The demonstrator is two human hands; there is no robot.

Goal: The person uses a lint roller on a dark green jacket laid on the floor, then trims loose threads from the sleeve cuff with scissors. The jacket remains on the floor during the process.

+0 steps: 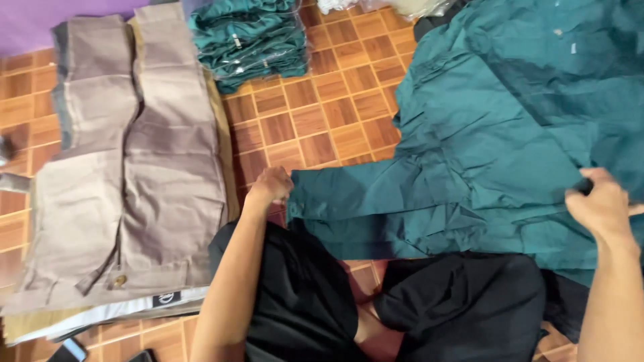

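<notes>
Head view: left hand [270, 186] curled closed, pinching the cuff end of a teal garment [483, 134]. Right hand [599, 203] closed too, gripping a fold of the same cloth. Garment spread over the brown tiled floor [322, 114], stretched between both hands and bunched up beyond the right hand. Long sleeve [376, 201] lying flat from left hand towards right. Left of the left hand, a stack of folded beige trousers [134, 174]. Beyond the left hand, well apart, a bagged pile of folded teal clothes [248, 40]. Below both hands, crossed legs in black trousers [463, 302].
</notes>
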